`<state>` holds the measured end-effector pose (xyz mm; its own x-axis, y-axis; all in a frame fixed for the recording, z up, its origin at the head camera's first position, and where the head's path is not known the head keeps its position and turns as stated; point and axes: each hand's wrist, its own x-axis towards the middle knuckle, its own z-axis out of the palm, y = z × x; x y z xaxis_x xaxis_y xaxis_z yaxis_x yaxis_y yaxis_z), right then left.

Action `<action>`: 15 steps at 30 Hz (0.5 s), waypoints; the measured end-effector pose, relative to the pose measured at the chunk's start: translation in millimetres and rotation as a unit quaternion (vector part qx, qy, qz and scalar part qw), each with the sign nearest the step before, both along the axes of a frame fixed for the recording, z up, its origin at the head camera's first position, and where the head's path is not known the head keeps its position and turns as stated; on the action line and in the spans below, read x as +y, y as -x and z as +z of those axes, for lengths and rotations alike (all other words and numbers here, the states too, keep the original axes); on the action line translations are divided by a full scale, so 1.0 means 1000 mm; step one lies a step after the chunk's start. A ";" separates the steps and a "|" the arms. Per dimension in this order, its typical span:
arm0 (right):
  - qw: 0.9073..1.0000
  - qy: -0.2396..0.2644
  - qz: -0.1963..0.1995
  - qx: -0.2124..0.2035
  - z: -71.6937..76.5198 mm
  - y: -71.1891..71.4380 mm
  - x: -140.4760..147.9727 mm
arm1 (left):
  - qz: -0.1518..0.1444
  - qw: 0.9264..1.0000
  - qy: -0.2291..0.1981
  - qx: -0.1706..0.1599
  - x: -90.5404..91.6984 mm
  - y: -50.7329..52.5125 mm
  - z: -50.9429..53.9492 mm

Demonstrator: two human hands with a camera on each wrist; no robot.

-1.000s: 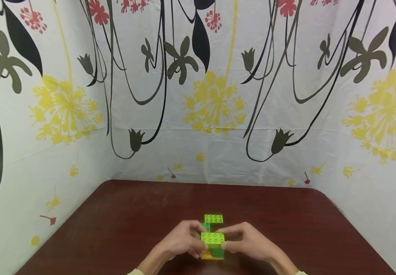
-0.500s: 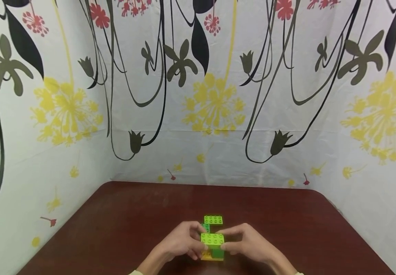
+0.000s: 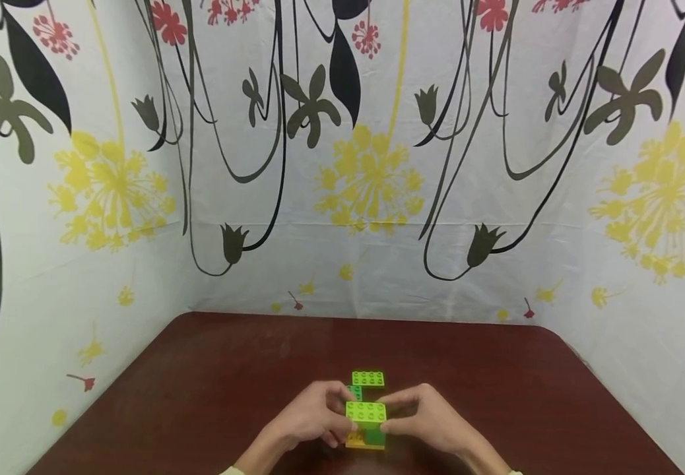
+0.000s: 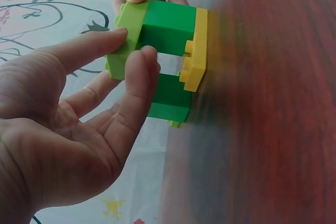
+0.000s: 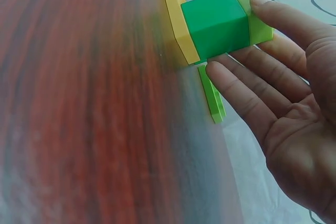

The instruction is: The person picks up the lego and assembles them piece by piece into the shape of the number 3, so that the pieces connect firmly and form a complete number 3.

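A small stack of toy building bricks stands on the table between both hands. Its base is a yellow plate (image 4: 197, 51), on which a green brick (image 5: 216, 27) sits to the right side. A lime brick (image 3: 366, 412) lies across the top, overhanging to the left with a gap beneath. From the left, my left hand (image 3: 313, 419) pinches the lime brick's end between thumb and fingers. My right hand (image 3: 431, 422) grips the opposite end, thumb on the near face. Its lower fingers extend along the side in the right wrist view.
Just behind the stack is another green brick (image 3: 356, 392), partly hidden by the left hand and the lime brick. Farther back lies a lime plate (image 3: 368, 379). The brown table (image 3: 247, 356) ends at a flower-patterned sheet (image 3: 372, 277) at the back and sides.
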<state>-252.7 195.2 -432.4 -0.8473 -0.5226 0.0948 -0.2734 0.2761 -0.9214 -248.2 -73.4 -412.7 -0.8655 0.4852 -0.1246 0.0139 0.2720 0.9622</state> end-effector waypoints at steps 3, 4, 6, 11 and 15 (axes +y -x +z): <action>1.000 0.001 -0.001 -0.006 0.001 0.000 -0.001 | 0.004 1.000 0.019 0.014 -0.003 -0.001 0.004; 1.000 0.001 -0.001 -0.008 0.001 0.000 -0.001 | 0.004 1.000 0.023 0.018 -0.005 0.000 0.005; 1.000 -0.001 -0.003 -0.009 0.002 0.000 -0.001 | 0.006 0.999 0.027 0.027 -0.008 0.000 0.007; 1.000 -0.009 -0.008 -0.009 0.001 0.000 -0.001 | 0.029 0.998 0.023 0.055 -0.012 0.003 0.009; 1.000 -0.011 -0.010 -0.010 0.000 -0.001 0.000 | 0.068 0.993 0.029 0.089 -0.011 0.004 0.006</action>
<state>-252.1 195.1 -432.3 -0.8589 -0.5079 0.0657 -0.2492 0.3023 -0.9201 -252.4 -84.1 -406.8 -0.9332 0.3591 0.0114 0.1416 0.3383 0.9303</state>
